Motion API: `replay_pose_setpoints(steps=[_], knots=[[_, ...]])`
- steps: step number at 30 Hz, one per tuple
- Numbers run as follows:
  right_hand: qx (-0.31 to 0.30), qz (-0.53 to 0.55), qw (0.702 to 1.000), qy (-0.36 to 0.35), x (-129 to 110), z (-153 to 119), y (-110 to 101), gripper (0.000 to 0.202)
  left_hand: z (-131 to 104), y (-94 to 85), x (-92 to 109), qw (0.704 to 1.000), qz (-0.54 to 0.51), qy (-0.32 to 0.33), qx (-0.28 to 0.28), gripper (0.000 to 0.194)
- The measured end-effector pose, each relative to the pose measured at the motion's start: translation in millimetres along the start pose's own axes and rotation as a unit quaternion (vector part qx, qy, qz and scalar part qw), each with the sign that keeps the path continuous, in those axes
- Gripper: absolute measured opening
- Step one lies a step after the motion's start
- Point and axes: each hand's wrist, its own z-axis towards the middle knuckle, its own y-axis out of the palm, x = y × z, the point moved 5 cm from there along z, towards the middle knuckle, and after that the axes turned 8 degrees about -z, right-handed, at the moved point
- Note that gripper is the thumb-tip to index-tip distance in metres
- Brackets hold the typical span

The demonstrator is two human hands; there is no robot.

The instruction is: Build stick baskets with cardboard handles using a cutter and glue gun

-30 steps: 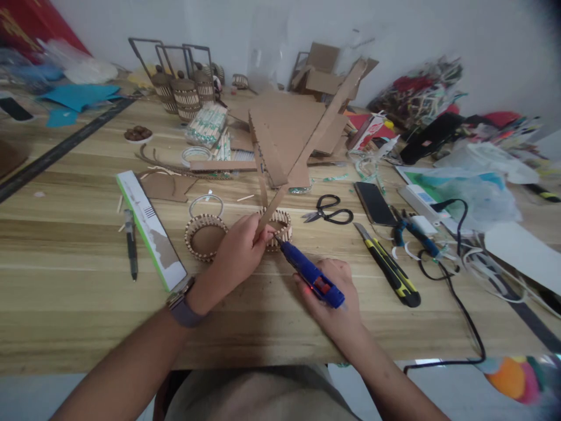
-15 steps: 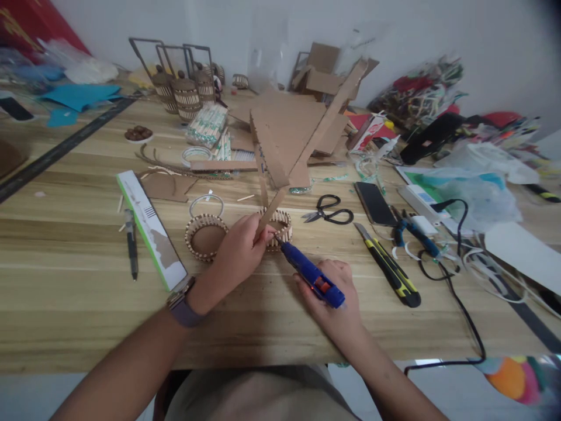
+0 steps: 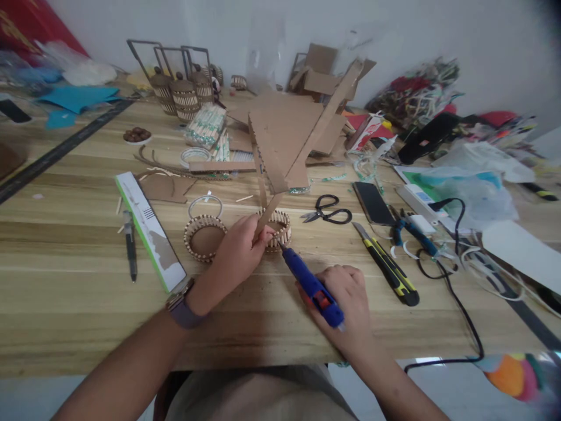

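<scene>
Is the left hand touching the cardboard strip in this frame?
Touching. The head view shows the left hand pinching the cardboard strip between thumb and fingers, no gap visible.

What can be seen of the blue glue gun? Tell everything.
The glue gun has a slim, plastic-looking blue body, a narrow dark nozzle, a red-orange part towards the rear and a pale tip behind. The right hand holds it slanted, nozzle forward and left, beside a round stick-walled basket; whether they touch is unclear.
</scene>
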Motion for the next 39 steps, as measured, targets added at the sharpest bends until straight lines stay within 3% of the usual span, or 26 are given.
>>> replay_pose_setpoints(steps=[2,4,7,8,10,12,14,21,23,26,28,30,32,34,37,39], knots=[[-0.022,0.083,0.994,0.071,11.9,-2.1,-7.1,0.011,0.0,1.2,-1.4,1.0,0.008,0.002,-0.003,0.01],[-0.072,0.208,0.951,0.216,34.7,-5.0,-7.4,0.02,0.0,3.2,-2.9,1.0,0.021,0.013,-0.004,0.009],[-0.195,0.418,0.795,0.393,64.3,-13.0,5.4,0.039,-0.1,6.7,-4.8,0.998,0.055,0.04,0.008,0.011],[-0.228,0.473,0.741,0.418,70.6,-15.1,9.1,0.04,-0.1,8.2,-5.5,0.997,0.063,0.047,0.008,0.013],[-0.258,0.537,0.671,0.442,82.3,-18.7,12.5,0.042,-0.2,11.5,-6.7,0.996,0.068,0.056,0.003,0.014],[-0.266,0.564,0.638,0.451,90.2,-22.8,13.4,0.044,-0.4,14.0,-7.4,0.996,0.068,0.061,-0.001,0.015],[-0.27,0.573,0.628,0.451,92.6,-25.7,12.8,0.044,-0.5,15.9,-7.6,0.995,0.069,0.065,-0.001,0.015],[-0.261,0.545,0.675,0.423,91.3,-6.8,19.7,0.038,0.0,24.7,-8.1,0.989,0.125,0.081,-0.011,0.018],[-0.289,0.485,0.725,0.394,99.8,1.9,22.9,0.034,0.1,26.8,-9.3,0.986,0.139,0.087,-0.011,0.019],[-0.328,0.292,0.846,0.302,118.9,17.9,15.5,0.023,0.6,28.8,-13.0,0.985,0.148,0.094,-0.006,0.02],[-0.297,0.127,0.914,0.244,126.3,32.6,1.6,0.02,0.2,29.0,-12.6,0.982,0.144,0.124,0.008,0.018],[-0.229,0.024,0.951,0.204,118.0,48.8,-11.7,0.023,-1.8,28.8,-9.1,0.976,0.136,0.167,0.025,0.015],[-0.178,0.06,0.968,0.165,91.9,62.7,-12.7,0.033,-5.9,29.0,-3.1,0.969,0.13,0.208,0.032,0.016],[-0.167,0.19,0.959,0.125,57.9,72.7,-1.7,0.045,-11.2,30.2,3.4,0.962,0.133,0.239,0.022,0.02],[-0.179,0.327,0.924,0.087,21.8,80.9,16.0,0.028,-18.2,32.8,10.1,0.952,0.134,0.274,-0.021,0.026],[-0.168,0.345,0.92,0.075,19.2,84.0,16.4,0.022,-18.6,31.7,9.4,0.953,0.135,0.269,-0.04,0.031]])
